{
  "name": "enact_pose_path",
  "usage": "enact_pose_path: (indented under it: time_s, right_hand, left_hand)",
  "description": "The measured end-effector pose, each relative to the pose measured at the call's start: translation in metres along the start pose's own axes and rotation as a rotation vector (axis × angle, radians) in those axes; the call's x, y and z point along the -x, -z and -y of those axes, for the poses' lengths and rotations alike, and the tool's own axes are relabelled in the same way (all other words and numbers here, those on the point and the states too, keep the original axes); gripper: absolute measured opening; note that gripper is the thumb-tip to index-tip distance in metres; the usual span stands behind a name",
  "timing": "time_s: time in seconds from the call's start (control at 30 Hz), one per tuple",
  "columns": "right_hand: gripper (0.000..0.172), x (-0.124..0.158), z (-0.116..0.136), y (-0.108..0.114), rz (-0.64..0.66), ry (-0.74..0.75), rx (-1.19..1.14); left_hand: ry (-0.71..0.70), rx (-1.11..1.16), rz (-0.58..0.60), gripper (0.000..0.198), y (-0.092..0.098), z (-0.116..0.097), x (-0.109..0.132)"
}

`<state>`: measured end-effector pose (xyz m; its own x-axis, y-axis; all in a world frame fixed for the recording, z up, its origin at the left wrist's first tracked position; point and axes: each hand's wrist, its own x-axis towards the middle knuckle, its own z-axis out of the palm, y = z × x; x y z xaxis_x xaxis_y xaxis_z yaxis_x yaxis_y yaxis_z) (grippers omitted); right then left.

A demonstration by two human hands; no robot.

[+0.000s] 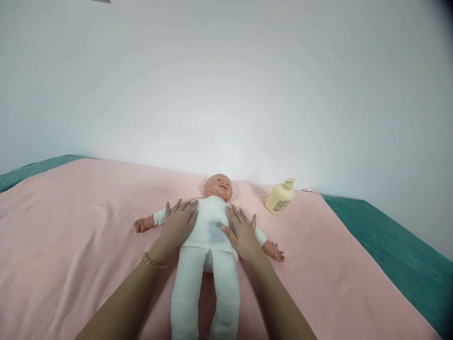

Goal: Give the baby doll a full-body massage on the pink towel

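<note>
A baby doll (208, 226) in white cloth lies on its back, head toward the wall and arms spread out. My left hand (179, 222) rests on the left edge of its chest and upper arm, fingers stretched and partly spread. On the opposite side, my right hand (244, 233) lies flat against the chest and side, thumb pointing inward. Neither hand grips anything. Between them, a greyish patch shows on the doll's white front. The lower ends of the doll's legs are cut off by the frame's bottom edge.
A pale yellow pump bottle (280, 197) stands to the right of the doll's head. Beneath everything is a pink blanket (88, 226), with a green surface (389, 245) showing at both sides. A white wall (226, 85) rises behind.
</note>
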<state>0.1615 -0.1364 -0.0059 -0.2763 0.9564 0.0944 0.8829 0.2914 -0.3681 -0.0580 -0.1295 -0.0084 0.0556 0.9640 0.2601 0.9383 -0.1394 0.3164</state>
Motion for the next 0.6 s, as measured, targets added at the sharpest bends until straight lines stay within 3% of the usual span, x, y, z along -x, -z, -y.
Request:
enact_pose_path:
  time_s: [0.17,0.27,0.43,0.6]
  right_hand:
    - [0.073,0.004,-0.013,0.018,-0.015,-0.09,-0.02]
    - [0.073,0.011,-0.026,0.033,0.018,-0.164,-0.023]
    - [0.057,0.032,-0.054,0.06,0.061,-0.23,-0.173]
    - [0.055,0.052,-0.091,0.08,0.222,-0.51,-0.235]
  left_hand:
    - [0.055,0.025,-0.003,0.046,0.024,0.041,-0.01]
    - [0.197,0.064,-0.016,0.056,0.049,0.071,-0.01]
    - [0.432,0.038,0.125,0.054,0.082,0.09,-0.003]
    - [0.434,0.096,0.352,0.06,0.089,0.102,0.002]
